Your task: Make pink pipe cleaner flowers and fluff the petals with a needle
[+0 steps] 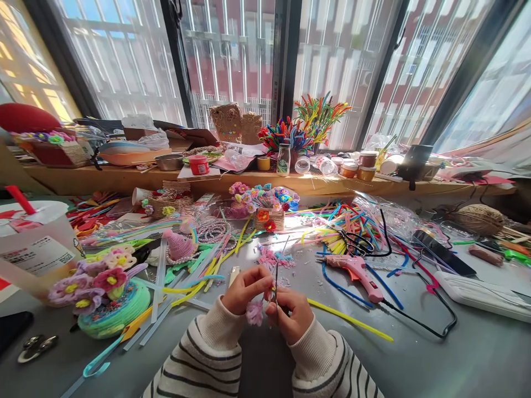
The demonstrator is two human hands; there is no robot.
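Note:
My left hand (249, 288) is closed, its fingertips pinching a small piece with a bit of yellow showing. Just below those fingers hangs a fuzzy pink chenille flower (254, 313), which seems to belong to that piece. My right hand (293, 314) is closed around a thin, dark, pointed tool (276, 282) that stands nearly upright between the hands. Its lower end is hidden by fingers, so its exact kind cannot be made out. Both hands almost touch over the front of the table. Behind them lies a heap of pink and blue fuzzy clippings (276, 257).
To the right lie a pink glue gun (357, 273) with a black cord, black-handled scissors (355, 241) and a yellow pipe cleaner (352, 319). Chenille flowers (97, 284), clear glue sticks (159, 282) and a drink cup (37, 249) occupy the left. A cluttered ledge (232, 185) runs behind.

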